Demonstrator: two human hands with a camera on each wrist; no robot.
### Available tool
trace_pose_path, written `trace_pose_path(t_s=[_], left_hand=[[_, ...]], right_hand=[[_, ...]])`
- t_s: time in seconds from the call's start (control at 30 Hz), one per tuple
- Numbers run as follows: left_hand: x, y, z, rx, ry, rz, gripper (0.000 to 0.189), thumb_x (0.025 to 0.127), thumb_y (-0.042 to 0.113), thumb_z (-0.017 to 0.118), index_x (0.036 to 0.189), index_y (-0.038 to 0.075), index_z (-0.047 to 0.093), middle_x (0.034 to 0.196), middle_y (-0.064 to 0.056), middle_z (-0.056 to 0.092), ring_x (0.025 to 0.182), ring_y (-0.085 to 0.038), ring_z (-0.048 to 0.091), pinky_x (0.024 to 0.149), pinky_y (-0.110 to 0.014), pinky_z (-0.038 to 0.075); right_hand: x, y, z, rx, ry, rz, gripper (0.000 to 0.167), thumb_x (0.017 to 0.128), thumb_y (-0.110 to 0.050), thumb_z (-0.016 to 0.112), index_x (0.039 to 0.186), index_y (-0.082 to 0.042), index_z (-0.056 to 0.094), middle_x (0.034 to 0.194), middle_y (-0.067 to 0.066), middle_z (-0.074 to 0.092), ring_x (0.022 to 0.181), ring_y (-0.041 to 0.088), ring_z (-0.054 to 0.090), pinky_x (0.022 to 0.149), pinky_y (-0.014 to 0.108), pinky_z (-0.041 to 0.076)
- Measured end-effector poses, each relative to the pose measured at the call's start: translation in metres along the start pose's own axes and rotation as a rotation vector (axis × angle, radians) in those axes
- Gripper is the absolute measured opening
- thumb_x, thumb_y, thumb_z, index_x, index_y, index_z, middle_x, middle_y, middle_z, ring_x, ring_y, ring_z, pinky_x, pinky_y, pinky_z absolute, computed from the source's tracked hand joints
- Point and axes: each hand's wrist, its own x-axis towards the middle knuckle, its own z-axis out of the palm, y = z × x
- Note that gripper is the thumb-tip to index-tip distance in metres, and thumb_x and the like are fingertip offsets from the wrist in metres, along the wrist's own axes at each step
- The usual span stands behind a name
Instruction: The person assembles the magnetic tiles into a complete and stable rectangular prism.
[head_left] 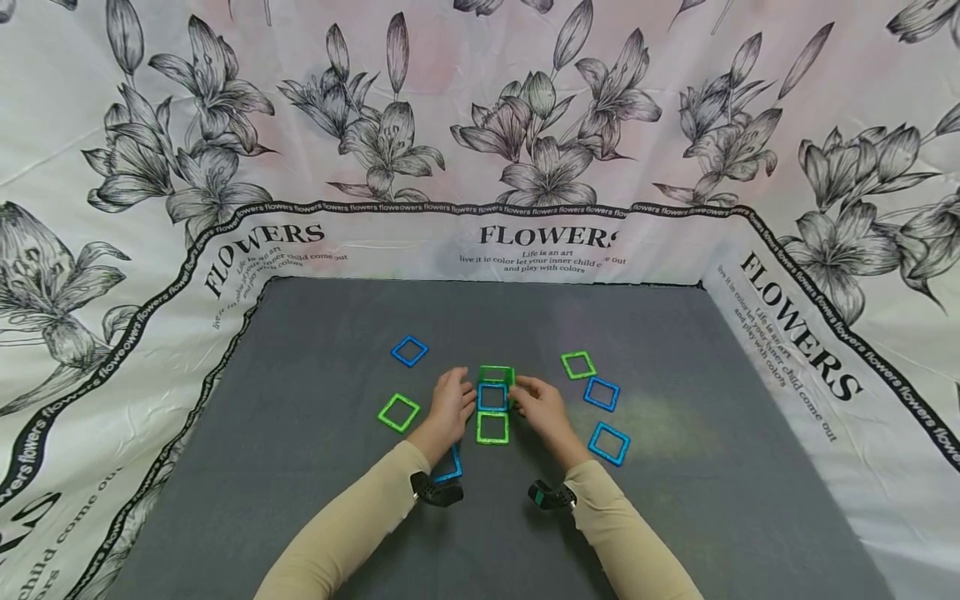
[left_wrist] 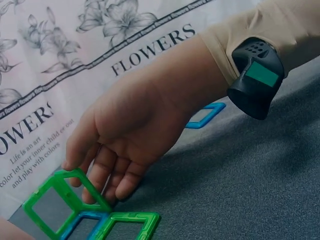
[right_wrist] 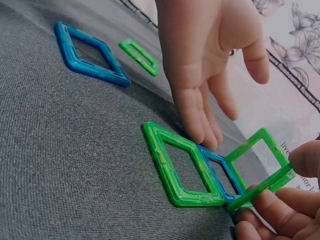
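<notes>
Several square frame-like magnetic tiles form a small group at the middle of the table in the head view. A blue tile [head_left: 492, 409] lies flat, with a flat green tile [right_wrist: 169, 175] at its near edge. At its far edge a green tile [head_left: 497, 368] stands upright, and another green tile [right_wrist: 262, 191] stands along the right side. My right hand [head_left: 546, 412] pinches that right-side tile between thumb and fingers. My left hand [head_left: 450, 410] is just left of the blue tile, fingers loosely bent and holding nothing, fingertips close to its edge in the right wrist view.
On the left lie a blue tile [head_left: 398, 359], a green tile [head_left: 386, 419] and another blue tile [head_left: 451, 477] partly under the left wrist. On the right are a green tile [head_left: 578, 377] and two blue ones. Flower-printed cloth [head_left: 420, 242] borders the grey table [head_left: 315, 333].
</notes>
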Motion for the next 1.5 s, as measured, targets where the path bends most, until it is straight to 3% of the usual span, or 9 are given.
trace_pose_path(t_s=[0.27, 0.43, 0.67, 0.77, 0.83, 0.93, 1.0, 1.17, 1.5], left_hand=[[0.001, -0.003, -0.002, 0.082, -0.081, 0.013, 0.059, 0.111, 0.03, 0.036, 0.161, 0.002, 0.024, 0.164, -0.028, 0.027, 0.154, -0.043, 0.025, 0.127, -0.051, 0.025], [0.0, -0.004, -0.001, 0.128, -0.083, 0.012, 0.054, 0.111, 0.029, 0.038, 0.159, 0.005, 0.034, 0.165, -0.023, 0.031, 0.155, -0.041, 0.025, 0.127, -0.052, 0.024], [0.001, -0.004, 0.003, 0.217, -0.074, 0.029, 0.052, 0.111, 0.029, 0.038, 0.16, 0.012, 0.035, 0.166, -0.02, 0.031, 0.153, -0.041, 0.029, 0.125, -0.055, 0.026], [0.005, -0.004, 0.004, 0.306, -0.036, 0.064, 0.05, 0.11, 0.028, 0.041, 0.157, 0.013, 0.041, 0.163, -0.018, 0.038, 0.146, -0.04, 0.041, 0.114, -0.053, 0.042], [0.01, -0.004, 0.003, 0.376, -0.003, 0.094, 0.048, 0.109, 0.028, 0.044, 0.155, 0.013, 0.046, 0.158, -0.017, 0.045, 0.135, -0.038, 0.052, 0.097, -0.044, 0.053], [0.018, -0.003, 0.002, 0.46, 0.033, 0.126, 0.046, 0.108, 0.031, 0.047, 0.15, 0.012, 0.053, 0.141, -0.018, 0.059, 0.107, -0.028, 0.063, 0.07, -0.029, 0.052], [0.021, -0.002, 0.002, 0.496, 0.048, 0.128, 0.044, 0.108, 0.032, 0.049, 0.146, 0.012, 0.058, 0.123, -0.017, 0.065, 0.089, -0.02, 0.06, 0.061, -0.025, 0.048], [0.025, 0.003, 0.002, 0.57, 0.063, 0.121, 0.039, 0.106, 0.03, 0.052, 0.136, 0.01, 0.066, 0.087, -0.007, 0.06, 0.068, -0.013, 0.051, 0.053, -0.023, 0.046], [0.029, 0.008, 0.003, 0.608, 0.103, 0.073, 0.035, 0.105, 0.032, 0.056, 0.129, 0.012, 0.072, 0.099, -0.01, 0.065, 0.072, -0.014, 0.056, 0.052, -0.021, 0.046]], right_hand=[[0.001, 0.002, 0.0, -0.008, 0.011, 0.019, 0.04, 0.101, -0.02, 0.061, 0.134, 0.003, 0.064, 0.121, 0.022, 0.071, 0.103, 0.029, 0.069, 0.088, 0.039, 0.058], [0.002, 0.002, 0.0, -0.017, 0.02, 0.012, 0.036, 0.101, -0.021, 0.062, 0.126, 0.003, 0.069, 0.114, 0.02, 0.074, 0.097, 0.024, 0.069, 0.085, 0.036, 0.058], [0.001, 0.003, -0.002, -0.022, 0.019, 0.006, 0.033, 0.101, -0.022, 0.062, 0.121, 0.002, 0.073, 0.111, 0.018, 0.075, 0.096, 0.024, 0.069, 0.085, 0.037, 0.058], [0.0, 0.002, -0.002, -0.024, 0.015, 0.009, 0.033, 0.101, -0.023, 0.063, 0.121, 0.002, 0.073, 0.111, 0.018, 0.074, 0.096, 0.024, 0.068, 0.086, 0.038, 0.058], [0.0, 0.001, -0.001, -0.026, 0.016, 0.008, 0.033, 0.101, -0.023, 0.063, 0.12, 0.002, 0.073, 0.111, 0.018, 0.075, 0.094, 0.023, 0.068, 0.085, 0.038, 0.057], [0.0, 0.001, -0.001, -0.032, 0.015, 0.009, 0.033, 0.101, -0.023, 0.063, 0.12, 0.002, 0.073, 0.11, 0.018, 0.074, 0.092, 0.02, 0.067, 0.085, 0.037, 0.057], [0.0, 0.001, -0.001, -0.036, 0.016, 0.011, 0.033, 0.1, -0.023, 0.063, 0.12, 0.001, 0.073, 0.111, 0.017, 0.074, 0.092, 0.02, 0.067, 0.085, 0.037, 0.057], [0.0, 0.001, 0.0, -0.031, 0.024, 0.011, 0.032, 0.1, -0.023, 0.064, 0.119, 0.001, 0.074, 0.11, 0.017, 0.074, 0.09, 0.018, 0.066, 0.085, 0.036, 0.057], [0.0, 0.003, 0.0, -0.045, 0.016, -0.007, 0.032, 0.101, -0.024, 0.063, 0.118, 0.001, 0.075, 0.107, 0.015, 0.073, 0.088, 0.016, 0.065, 0.082, 0.035, 0.056]])
